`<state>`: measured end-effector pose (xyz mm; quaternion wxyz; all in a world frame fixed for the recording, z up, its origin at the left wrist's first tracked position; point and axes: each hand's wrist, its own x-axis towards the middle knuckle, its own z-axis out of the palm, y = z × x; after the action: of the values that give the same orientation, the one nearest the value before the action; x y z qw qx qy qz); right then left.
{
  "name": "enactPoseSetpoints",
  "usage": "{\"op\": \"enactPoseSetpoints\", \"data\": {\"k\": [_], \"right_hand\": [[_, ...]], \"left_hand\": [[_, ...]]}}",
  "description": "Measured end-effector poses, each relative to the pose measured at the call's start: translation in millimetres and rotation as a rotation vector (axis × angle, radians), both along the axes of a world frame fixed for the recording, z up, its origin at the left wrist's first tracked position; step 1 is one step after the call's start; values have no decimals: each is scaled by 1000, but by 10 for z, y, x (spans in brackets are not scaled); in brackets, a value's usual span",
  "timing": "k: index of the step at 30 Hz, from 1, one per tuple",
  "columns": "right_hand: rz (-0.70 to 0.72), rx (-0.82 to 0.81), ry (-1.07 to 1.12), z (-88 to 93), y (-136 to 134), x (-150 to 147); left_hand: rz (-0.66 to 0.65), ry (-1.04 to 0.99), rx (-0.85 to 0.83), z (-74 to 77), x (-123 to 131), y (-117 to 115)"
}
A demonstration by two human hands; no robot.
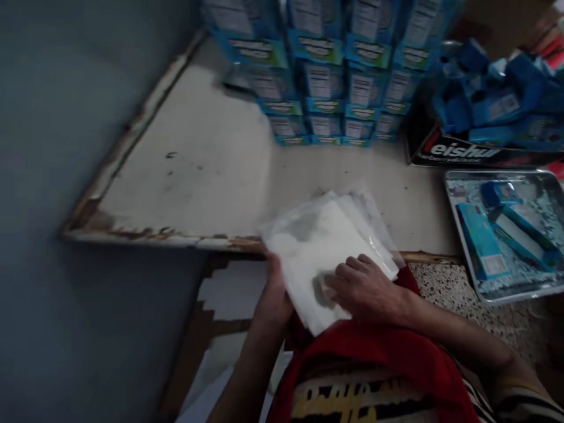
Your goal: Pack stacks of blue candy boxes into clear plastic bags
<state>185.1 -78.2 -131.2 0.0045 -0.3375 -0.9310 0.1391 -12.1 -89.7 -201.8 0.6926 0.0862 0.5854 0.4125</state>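
A stack of thin, clear plastic bags with white contents or sheets (326, 241) lies tilted over the table's front edge, close to my body. My left hand (275, 294) grips the stack's left edge, thumb along the side. On top of the stack rests my right hand (363, 288), its fingers curled and pressed together near the lower middle. Whether those fingers pinch a sheet is too blurred to tell.
Stacked blue packets (326, 88) stand at the table's back. A black carton (467, 150) of blue boxes is back right, above a metal tray (473, 285) holding blue boxes. The worn table edge (176, 239) runs left; papers (229, 291) lie below.
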Motion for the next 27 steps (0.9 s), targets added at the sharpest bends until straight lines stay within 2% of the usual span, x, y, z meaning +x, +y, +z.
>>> {"op": "enactPoseSetpoints", "data": {"k": [2,4,7,9,12,13,15,18,20,23,25,27], "right_hand": [[31,-73,126,-96,2,142],[-5,-103,264,-203,16,306],[-117,-14,278,-411,73,469],[-18,-4,246,-577,115,441],[126,-102,274,-749,121,251],[108,-119,310,-766,114,186],[-32,-132,400,-731,116,99],[-211,-160,496,-533,187,79],[-233,-109,539,-359,258,98],[-259,44,601,-193,382,95],[-296,95,617,-220,499,56],[-271,158,626,-359,654,-17]], "left_hand": [[56,108,20,10,64,1],[101,209,65,26,141,6],[159,210,118,50,235,43],[195,141,156,39,243,87],[239,26,252,-30,208,126],[263,5,275,-57,205,123],[305,-30,297,-95,217,97],[292,-105,351,-67,174,1],[258,-112,420,8,9,-139],[312,59,415,124,-485,-545],[413,223,336,141,-899,-948],[527,386,253,71,-1287,-1388]]}}
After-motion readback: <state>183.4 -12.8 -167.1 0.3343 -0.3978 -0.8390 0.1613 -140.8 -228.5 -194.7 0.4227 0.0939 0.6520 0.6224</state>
